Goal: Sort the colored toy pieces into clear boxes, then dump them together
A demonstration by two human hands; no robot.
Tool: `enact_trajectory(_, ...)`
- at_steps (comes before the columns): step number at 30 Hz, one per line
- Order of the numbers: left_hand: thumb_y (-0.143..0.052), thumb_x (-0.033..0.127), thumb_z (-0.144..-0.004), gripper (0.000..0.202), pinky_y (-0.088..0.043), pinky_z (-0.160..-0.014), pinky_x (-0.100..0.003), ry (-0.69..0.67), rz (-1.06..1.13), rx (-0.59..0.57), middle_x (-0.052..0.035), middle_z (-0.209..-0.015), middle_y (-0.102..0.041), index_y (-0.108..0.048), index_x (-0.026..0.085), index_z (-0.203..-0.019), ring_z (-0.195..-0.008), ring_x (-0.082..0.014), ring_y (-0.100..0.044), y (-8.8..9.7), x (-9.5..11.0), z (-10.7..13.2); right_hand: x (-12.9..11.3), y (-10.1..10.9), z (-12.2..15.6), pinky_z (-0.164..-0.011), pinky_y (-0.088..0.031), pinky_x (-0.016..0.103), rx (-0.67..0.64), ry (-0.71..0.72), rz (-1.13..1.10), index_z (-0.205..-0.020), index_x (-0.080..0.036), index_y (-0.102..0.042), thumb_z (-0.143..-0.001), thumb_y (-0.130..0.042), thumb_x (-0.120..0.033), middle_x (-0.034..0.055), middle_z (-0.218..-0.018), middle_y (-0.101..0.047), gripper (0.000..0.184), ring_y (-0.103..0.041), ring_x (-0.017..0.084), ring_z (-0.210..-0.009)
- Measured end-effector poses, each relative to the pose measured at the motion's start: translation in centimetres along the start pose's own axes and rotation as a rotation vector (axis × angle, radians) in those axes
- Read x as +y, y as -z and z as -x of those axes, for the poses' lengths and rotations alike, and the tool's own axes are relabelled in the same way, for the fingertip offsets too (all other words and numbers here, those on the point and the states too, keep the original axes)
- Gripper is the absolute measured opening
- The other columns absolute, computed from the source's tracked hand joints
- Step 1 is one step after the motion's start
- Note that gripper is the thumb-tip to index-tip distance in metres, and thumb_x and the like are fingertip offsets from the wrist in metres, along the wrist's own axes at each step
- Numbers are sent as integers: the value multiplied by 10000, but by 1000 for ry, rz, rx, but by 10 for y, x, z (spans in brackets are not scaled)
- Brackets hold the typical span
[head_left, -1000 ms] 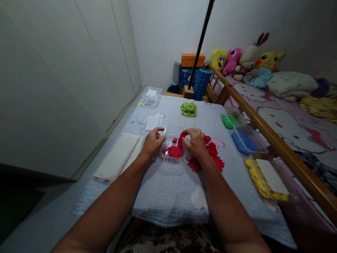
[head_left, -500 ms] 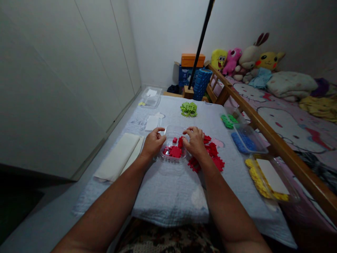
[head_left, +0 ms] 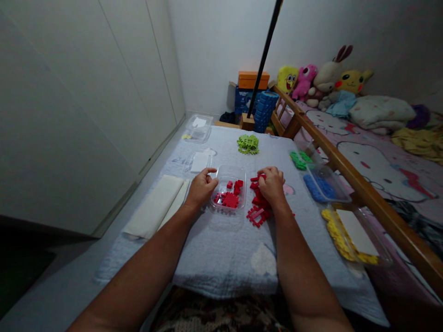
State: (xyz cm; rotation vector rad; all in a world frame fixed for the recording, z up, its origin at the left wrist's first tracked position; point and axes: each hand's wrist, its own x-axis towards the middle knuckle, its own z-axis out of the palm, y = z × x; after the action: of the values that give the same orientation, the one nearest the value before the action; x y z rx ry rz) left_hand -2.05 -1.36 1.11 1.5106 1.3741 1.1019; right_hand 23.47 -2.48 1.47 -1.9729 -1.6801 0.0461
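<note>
My left hand (head_left: 201, 188) is at the left rim of a clear plastic container (head_left: 226, 171). Its thumb and forefinger are curved and apart; whether they press the rim I cannot tell. Inside the container lie several red interlocking plastic pieces (head_left: 230, 199), some toothed and flat, others small and blocky. To the right, my right hand (head_left: 272, 183) reaches down into a loose heap of red plastic pieces (head_left: 258, 214) on the cloth. Its fingertips are bent together on a red piece at the heap's far side, and the hand hides part of the heap.
Lime-green toothed pieces (head_left: 248, 144) lie farther back. Containers with green pieces (head_left: 301, 160), blue pieces (head_left: 320, 186) and yellow pieces (head_left: 341, 240) line the right side by a wooden bed rail (head_left: 332, 152). A folded cream cloth (head_left: 155, 205) and a clear lid (head_left: 200, 161) are at left.
My right hand has moved right, from over the container to the red heap. A red piece now rests at the container's right side. My left hand stays in place.
</note>
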Motion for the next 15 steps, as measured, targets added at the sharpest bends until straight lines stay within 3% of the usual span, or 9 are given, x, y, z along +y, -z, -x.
enact_trajectory(7, -622, 325, -783, 391, -330, -582, -276, -20, -25, 5, 86, -559, -440, -697, 151, -1125, -542, -138, -450, 0, 0, 0, 0, -2, 7, -967, -414, 484, -190, 66, 147, -1048, -247, -817, -861, -669, -262, 141, -1233, -664, 238, -521, 352, -1142)
enact_trajectory(12, -629, 324, -782, 387, -323, -579, -275, -20, -22, 9, 78, -572, -450, -702, 161, -1125, -556, -142, -461, 0, -3, -1, 0, -5, 10, -950, -410, 473, -217, 110, 198, -987, -241, -809, -871, -675, -243, 148, -1190, -671, 177, -521, 346, -1125)
enact_trajectory(15, -627, 316, -781, 385, -324, -577, -273, -19, -15, 9, 79, -569, -448, -702, 158, -1124, -553, -140, -459, 0, -4, -1, -2, -3, 7, -944, -409, 458, -168, 85, 151, -965, -243, -796, -865, -672, -223, 137, -1150, -682, 161, -527, 334, -1106)
